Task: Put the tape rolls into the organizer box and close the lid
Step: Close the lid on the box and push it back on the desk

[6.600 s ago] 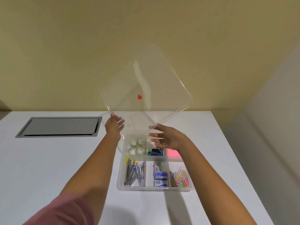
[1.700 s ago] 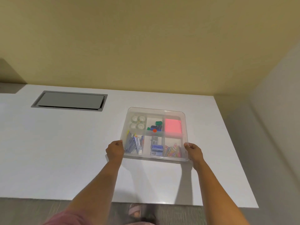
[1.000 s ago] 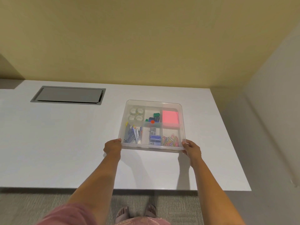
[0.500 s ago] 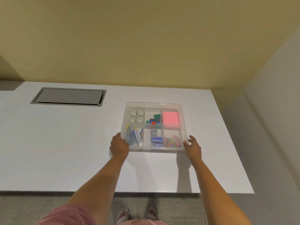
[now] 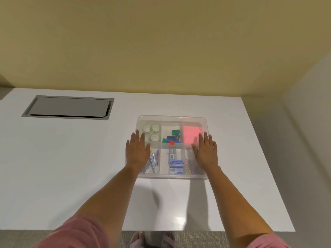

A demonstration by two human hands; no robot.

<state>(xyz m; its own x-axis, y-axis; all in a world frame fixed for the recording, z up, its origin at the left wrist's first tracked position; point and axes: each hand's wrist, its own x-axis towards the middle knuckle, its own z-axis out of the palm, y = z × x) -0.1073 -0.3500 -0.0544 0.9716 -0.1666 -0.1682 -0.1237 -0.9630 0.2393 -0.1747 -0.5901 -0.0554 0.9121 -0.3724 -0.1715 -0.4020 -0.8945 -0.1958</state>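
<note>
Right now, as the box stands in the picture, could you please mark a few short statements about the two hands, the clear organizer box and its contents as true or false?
1. The left hand and the right hand rest flat on the clear plastic lid of the organizer box. True.
2. The clear tape rolls sit in the far left compartment. True.
3. The pink square pad lies in the near right compartment. False: it lies in the far right one.
4. The right hand grips a tape roll. False: it holds nothing.
5. The grey rectangular hatch in the white table is right of the box. False: it is to the left.
</note>
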